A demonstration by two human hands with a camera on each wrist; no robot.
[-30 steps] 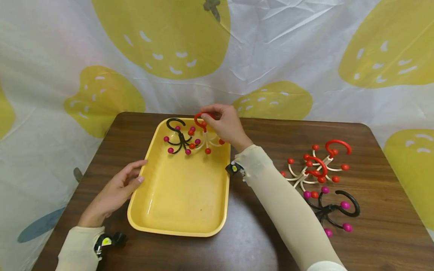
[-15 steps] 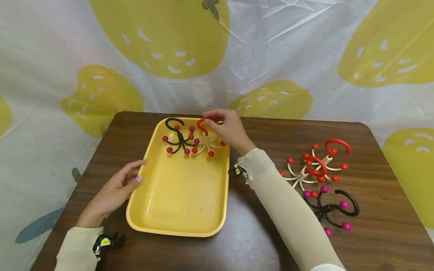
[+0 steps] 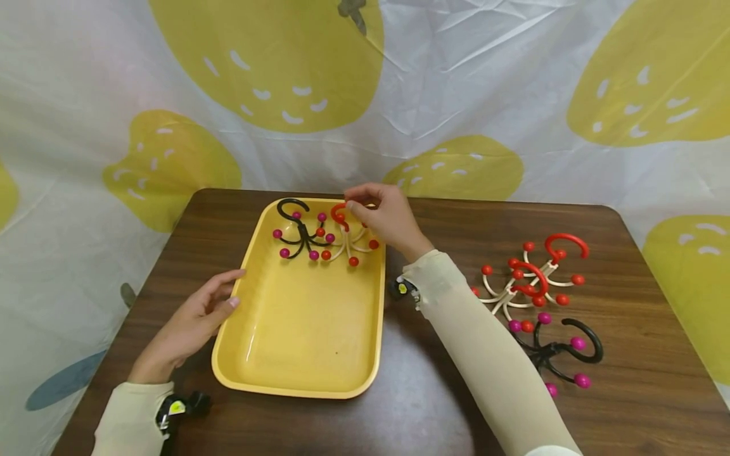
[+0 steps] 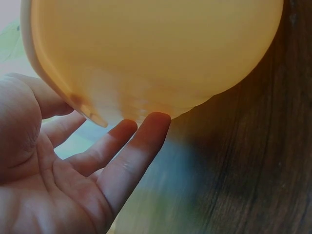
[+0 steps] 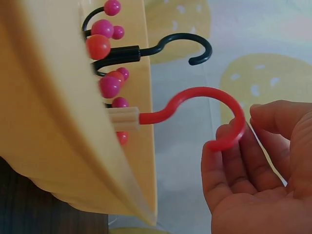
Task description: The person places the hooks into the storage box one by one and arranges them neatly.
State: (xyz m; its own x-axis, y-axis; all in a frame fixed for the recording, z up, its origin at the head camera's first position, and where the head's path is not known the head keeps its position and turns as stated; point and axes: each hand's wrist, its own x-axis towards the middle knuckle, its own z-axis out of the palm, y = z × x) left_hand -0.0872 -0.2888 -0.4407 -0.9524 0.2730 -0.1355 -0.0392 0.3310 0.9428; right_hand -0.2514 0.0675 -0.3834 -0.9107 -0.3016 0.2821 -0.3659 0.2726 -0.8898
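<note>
The yellow plastic tray (image 3: 296, 342) stands in the middle of the table. My left hand (image 3: 191, 326) rests its loosely spread fingers and thumb against the tray's left wall, fingertips at the wall in the left wrist view. At the far right corner, my right hand (image 3: 388, 218) holds the red hook of a cream hanger (image 5: 195, 90) at thumb and fingertips; the thumb sits right beside the hook in the right wrist view. Several cream arms with red ball tips spread from it inside the tray. To its left in the tray is a black hanger (image 3: 305, 234) with mostly magenta balls.
On the table's right side lie two red-hooked cream hangers (image 3: 550, 269), overlapping, and a black hanger (image 3: 553, 349) with magenta balls, partly behind the right sleeve (image 3: 479, 342). Behind the brown wooden table (image 3: 644, 342) hangs a fruit-patterned cloth (image 3: 456, 76).
The right hand has shifted slightly right and down with the red-hooked hanger, whose hook has turned and whose arms now sit lower in the tray. My left hand stays at the tray's wall.
</note>
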